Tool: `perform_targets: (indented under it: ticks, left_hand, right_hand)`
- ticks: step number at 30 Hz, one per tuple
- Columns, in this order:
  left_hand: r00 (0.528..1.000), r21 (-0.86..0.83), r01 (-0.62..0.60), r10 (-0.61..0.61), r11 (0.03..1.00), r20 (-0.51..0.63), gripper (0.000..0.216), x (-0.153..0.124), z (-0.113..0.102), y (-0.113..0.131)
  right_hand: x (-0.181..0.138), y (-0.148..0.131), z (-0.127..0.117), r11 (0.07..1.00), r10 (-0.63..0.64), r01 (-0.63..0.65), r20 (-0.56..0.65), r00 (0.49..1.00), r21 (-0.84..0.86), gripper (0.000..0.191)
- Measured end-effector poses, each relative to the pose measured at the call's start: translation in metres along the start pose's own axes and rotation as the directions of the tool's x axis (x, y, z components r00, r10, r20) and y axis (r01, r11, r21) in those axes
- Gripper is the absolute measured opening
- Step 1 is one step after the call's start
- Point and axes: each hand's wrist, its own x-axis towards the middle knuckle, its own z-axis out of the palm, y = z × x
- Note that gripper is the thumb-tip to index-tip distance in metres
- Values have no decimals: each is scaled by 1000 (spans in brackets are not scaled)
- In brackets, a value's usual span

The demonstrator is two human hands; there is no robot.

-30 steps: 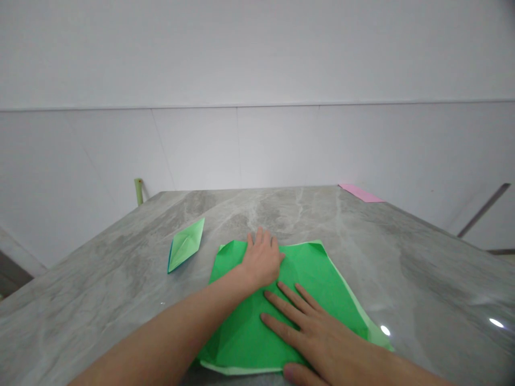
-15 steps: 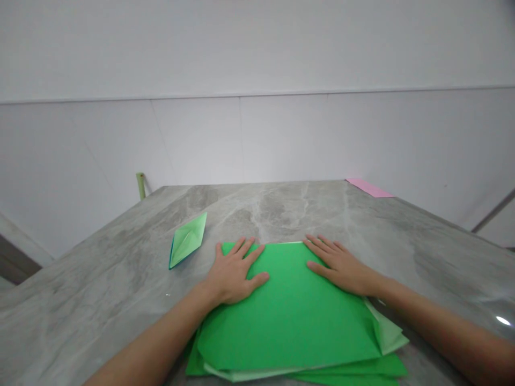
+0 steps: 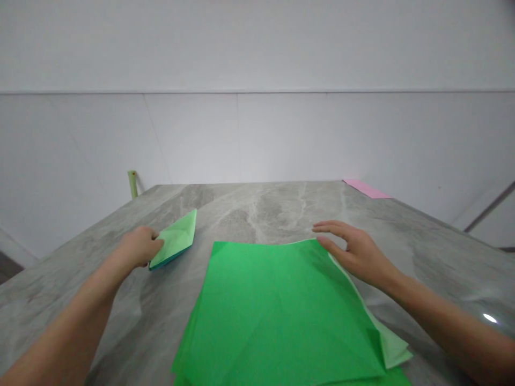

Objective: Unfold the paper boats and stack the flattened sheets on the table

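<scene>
A stack of bright green paper sheets [image 3: 277,311] lies on the grey marble table [image 3: 281,206] in front of me. My right hand [image 3: 354,252] hovers at the stack's far right corner with fingers stretched out and apart, the thumb touching the top sheet's edge. My left hand [image 3: 139,246] is closed on the near end of a small folded light-green paper boat [image 3: 177,238], which sits left of the stack and shows a blue underside.
A pink sheet [image 3: 366,188] lies at the table's far right corner. A pale green post [image 3: 132,184] stands behind the far left corner. A white panelled wall rises behind the table. Lighter green sheets poke out at the stack's right edge [image 3: 396,348].
My left hand left the green stack, moved left and took hold of the folded boat. My right hand lifted off the top sheet and now hovers at its corner.
</scene>
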Motion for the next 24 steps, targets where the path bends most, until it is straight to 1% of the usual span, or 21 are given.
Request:
perform_targets:
  ticks: [1,2,4,5,6,8,10,11,12,13,14,15,16,17,18,19,20,21,22,23,24]
  left_hand:
    - [1000,34,17,-17,999,5,29,-2,-8,6]
    - [1000,57,21,-20,998,-17,28,-6,-15,16]
    - [993,77,2,7,997,-114,25,-21,-27,48]
    - [980,56,-59,68,997,-188,25,-31,-30,67]
    - [968,29,-130,133,991,-212,27,-43,-29,87]
    - [940,-56,-292,275,955,-204,29,-68,-20,122]
    - [896,-200,-437,404,877,-184,28,-91,-5,145]
    - [880,-273,-476,448,836,-161,29,-100,3,151]
    - [877,-356,-477,464,804,-128,29,-106,10,154]
    - [880,-462,-447,468,766,-75,28,-110,16,155]
    - [882,-587,-383,471,713,-3,25,-111,20,154]
    - [875,-719,-280,477,637,82,22,-112,25,152]
    - [852,-833,-144,495,534,171,20,-110,28,150]
    - [816,-908,9,522,420,250,23,-109,32,148]
    - [779,-936,157,543,315,313,27,-107,36,147]
    - [753,-931,279,549,234,363,31,-106,40,146]
    - [738,-912,369,540,180,405,33,-104,44,145]
    - [732,-891,430,522,145,438,34,-104,47,145]
    - [728,-873,470,503,128,466,34,-104,50,145]
    - [727,-861,495,485,120,486,35,-104,52,145]
    - [726,-854,507,475,120,498,36,-104,53,145]
  right_hand:
    - [2,-11,-5,998,36,-36,-1,999,46,43]
    - [4,-24,-8,994,59,-60,7,998,94,41]
    - [4,-50,-11,968,72,-85,65,995,234,42]
    - [4,-62,-10,946,71,-94,83,994,310,44]
    - [3,-72,-8,929,75,-108,106,992,355,46]
    - [1,-88,-1,918,67,-108,119,991,382,48]
    - [-3,-96,6,915,79,-113,102,992,386,44]
    - [-5,-97,9,905,91,-121,93,991,407,42]
    - [-7,-96,12,885,104,-135,94,990,446,42]
    - [-9,-94,15,852,111,-152,111,988,501,42]
    - [-11,-91,17,809,108,-172,147,983,561,42]
    - [-13,-88,20,762,93,-198,199,976,616,41]
    - [-14,-85,23,723,74,-228,255,964,652,40]
    - [-16,-81,26,704,64,-252,295,954,664,38]
    - [-17,-78,29,715,75,-260,299,951,648,34]
    - [-17,-75,31,758,110,-244,250,962,605,29]
    - [-17,-72,33,824,142,-197,142,980,532,26]
    - [-17,-70,35,895,136,-119,-9,991,429,27]
    - [-17,-68,35,954,71,-20,-162,984,298,28]
    - [-16,-66,34,984,-48,93,-277,960,153,26]
    - [-16,-66,32,978,-193,208,-331,924,13,20]
